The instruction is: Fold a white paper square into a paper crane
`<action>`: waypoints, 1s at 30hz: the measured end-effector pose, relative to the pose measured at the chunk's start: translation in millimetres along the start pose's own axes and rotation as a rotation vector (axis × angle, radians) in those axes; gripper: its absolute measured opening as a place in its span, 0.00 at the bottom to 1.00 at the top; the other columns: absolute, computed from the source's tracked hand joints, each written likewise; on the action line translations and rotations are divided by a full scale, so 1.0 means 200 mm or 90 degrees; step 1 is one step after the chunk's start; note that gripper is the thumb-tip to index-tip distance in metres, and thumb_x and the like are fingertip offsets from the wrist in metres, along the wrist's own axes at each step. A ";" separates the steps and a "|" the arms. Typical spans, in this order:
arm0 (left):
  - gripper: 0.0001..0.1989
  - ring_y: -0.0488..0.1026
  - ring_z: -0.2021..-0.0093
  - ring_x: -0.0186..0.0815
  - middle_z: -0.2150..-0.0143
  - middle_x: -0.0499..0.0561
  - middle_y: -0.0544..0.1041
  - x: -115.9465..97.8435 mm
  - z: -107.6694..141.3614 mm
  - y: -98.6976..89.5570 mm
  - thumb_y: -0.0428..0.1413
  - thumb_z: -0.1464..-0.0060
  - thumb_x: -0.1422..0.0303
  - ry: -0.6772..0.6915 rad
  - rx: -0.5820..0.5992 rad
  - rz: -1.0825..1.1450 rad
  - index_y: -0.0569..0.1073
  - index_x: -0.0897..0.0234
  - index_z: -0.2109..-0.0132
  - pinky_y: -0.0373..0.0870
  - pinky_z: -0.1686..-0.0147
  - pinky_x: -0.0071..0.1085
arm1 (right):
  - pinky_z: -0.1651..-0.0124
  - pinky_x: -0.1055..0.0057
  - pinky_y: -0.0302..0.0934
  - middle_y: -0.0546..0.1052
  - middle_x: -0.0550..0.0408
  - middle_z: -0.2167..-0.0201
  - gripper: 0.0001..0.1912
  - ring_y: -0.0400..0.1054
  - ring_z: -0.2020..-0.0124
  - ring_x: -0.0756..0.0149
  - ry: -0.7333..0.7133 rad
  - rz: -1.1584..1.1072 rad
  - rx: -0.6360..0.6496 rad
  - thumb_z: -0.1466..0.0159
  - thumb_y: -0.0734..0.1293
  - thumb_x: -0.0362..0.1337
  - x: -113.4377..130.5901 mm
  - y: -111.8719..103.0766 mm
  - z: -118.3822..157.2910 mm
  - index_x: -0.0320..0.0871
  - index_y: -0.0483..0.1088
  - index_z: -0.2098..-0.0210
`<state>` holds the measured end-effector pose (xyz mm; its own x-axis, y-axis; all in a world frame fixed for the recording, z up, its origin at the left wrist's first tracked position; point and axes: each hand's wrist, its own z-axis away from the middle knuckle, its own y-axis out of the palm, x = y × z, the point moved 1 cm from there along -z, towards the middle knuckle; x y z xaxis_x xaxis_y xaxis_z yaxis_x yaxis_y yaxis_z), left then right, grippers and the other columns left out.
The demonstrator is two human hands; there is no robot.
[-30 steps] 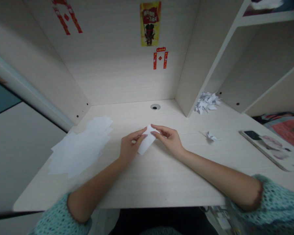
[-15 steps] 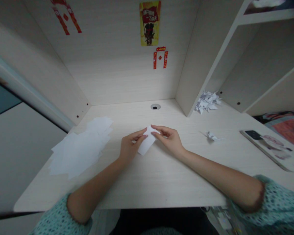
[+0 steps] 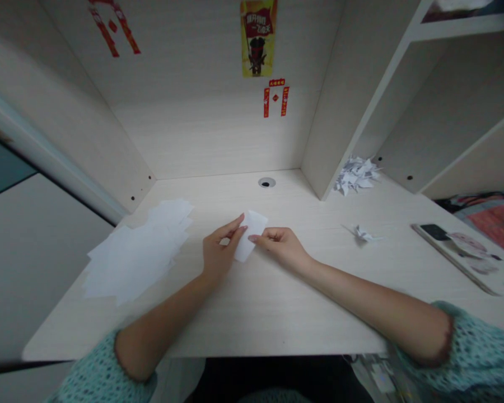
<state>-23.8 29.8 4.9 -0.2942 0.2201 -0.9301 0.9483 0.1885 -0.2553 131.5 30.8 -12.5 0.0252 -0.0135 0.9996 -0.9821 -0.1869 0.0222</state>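
Note:
A small piece of folded white paper (image 3: pixel 251 230) is held between both hands above the middle of the desk. My left hand (image 3: pixel 222 246) pinches its left edge between thumb and fingers. On the lower right edge, my right hand (image 3: pixel 282 244) grips it with the thumb on top and the fingers curled behind. A spread pile of white paper sheets (image 3: pixel 138 252) lies to the left of my left hand. One folded white paper figure (image 3: pixel 363 234) rests on the desk to the right of my right hand.
A heap of folded white paper pieces (image 3: pixel 356 174) sits beyond the upright divider (image 3: pixel 331 112). At the right lies a phone (image 3: pixel 466 254), with red cloth (image 3: pixel 498 221) behind it. A round cable hole (image 3: pixel 266 182) is near the back panel.
My right hand has moved down along the paper's right side, and more of the paper's upper part shows. My left hand has shifted slightly left with the paper.

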 end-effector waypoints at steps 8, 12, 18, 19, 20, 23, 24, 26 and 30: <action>0.31 0.73 0.70 0.31 0.69 0.46 0.79 0.00 -0.02 -0.01 0.59 0.52 0.61 -0.042 0.048 0.087 0.64 0.60 0.41 0.68 0.67 0.25 | 0.78 0.75 0.45 0.66 0.60 0.83 0.17 0.53 0.81 0.76 -0.007 -0.003 0.001 0.49 0.70 0.48 0.00 -0.02 -0.02 0.40 0.70 0.81; 0.34 0.74 0.65 0.34 0.65 0.50 0.80 -0.01 -0.02 0.00 0.60 0.54 0.61 -0.036 0.101 0.104 0.61 0.60 0.39 0.68 0.63 0.27 | 0.77 0.75 0.45 0.66 0.60 0.84 0.17 0.53 0.81 0.75 -0.035 0.008 -0.042 0.49 0.70 0.48 -0.03 -0.03 -0.03 0.40 0.69 0.82; 0.21 0.72 0.70 0.35 0.68 0.50 0.77 0.04 -0.05 0.02 0.59 0.55 0.57 -0.095 0.252 0.088 0.74 0.65 0.56 0.64 0.73 0.26 | 0.78 0.75 0.41 0.62 0.62 0.86 0.17 0.49 0.83 0.76 -0.027 0.001 -0.099 0.51 0.71 0.48 -0.03 -0.04 -0.04 0.39 0.70 0.82; 0.18 0.71 0.73 0.34 0.72 0.49 0.76 0.06 -0.06 0.02 0.58 0.55 0.55 -0.090 0.269 0.048 0.76 0.66 0.63 0.61 0.75 0.25 | 0.78 0.75 0.41 0.62 0.62 0.86 0.17 0.49 0.82 0.76 -0.025 0.002 -0.102 0.51 0.71 0.48 -0.02 -0.04 -0.03 0.39 0.70 0.81; 0.18 0.68 0.75 0.32 0.76 0.48 0.74 0.07 -0.06 0.02 0.57 0.55 0.54 -0.085 0.278 0.012 0.76 0.67 0.68 0.58 0.77 0.25 | 0.78 0.75 0.41 0.63 0.62 0.86 0.17 0.50 0.82 0.76 -0.025 0.003 -0.103 0.51 0.71 0.48 -0.02 -0.04 -0.03 0.39 0.70 0.81; 0.20 0.63 0.80 0.29 0.80 0.46 0.69 0.11 -0.07 0.01 0.56 0.54 0.52 -0.103 0.295 -0.047 0.75 0.68 0.72 0.52 0.80 0.25 | 0.76 0.74 0.43 0.65 0.61 0.85 0.16 0.52 0.81 0.75 -0.018 0.001 -0.091 0.50 0.71 0.46 0.00 -0.04 -0.03 0.38 0.72 0.81; 0.20 0.62 0.80 0.29 0.81 0.45 0.69 0.11 -0.08 0.00 0.56 0.55 0.52 -0.115 0.302 -0.054 0.75 0.68 0.72 0.51 0.80 0.25 | 0.76 0.74 0.44 0.66 0.61 0.85 0.15 0.53 0.81 0.75 -0.012 -0.008 -0.085 0.50 0.71 0.46 0.00 -0.04 -0.03 0.39 0.72 0.81; 0.20 0.61 0.80 0.28 0.80 0.45 0.69 0.11 -0.08 0.00 0.56 0.56 0.52 -0.132 0.314 -0.065 0.76 0.68 0.72 0.50 0.80 0.24 | 0.75 0.74 0.45 0.68 0.60 0.85 0.14 0.54 0.81 0.75 0.006 -0.034 -0.067 0.50 0.71 0.45 -0.01 -0.04 -0.03 0.39 0.74 0.80; 0.21 0.61 0.80 0.28 0.78 0.47 0.71 0.10 -0.08 0.01 0.56 0.56 0.52 -0.137 0.328 -0.065 0.77 0.68 0.70 0.51 0.79 0.24 | 0.76 0.74 0.47 0.71 0.58 0.83 0.14 0.56 0.81 0.75 0.052 -0.076 -0.063 0.52 0.72 0.46 -0.02 -0.07 -0.06 0.39 0.75 0.80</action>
<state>-29.8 50.6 -10.4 -0.4079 0.0148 -0.9129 0.8678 -0.3045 -0.3927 143.1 45.4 -17.1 0.1309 0.0831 0.9879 -0.9869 -0.0843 0.1379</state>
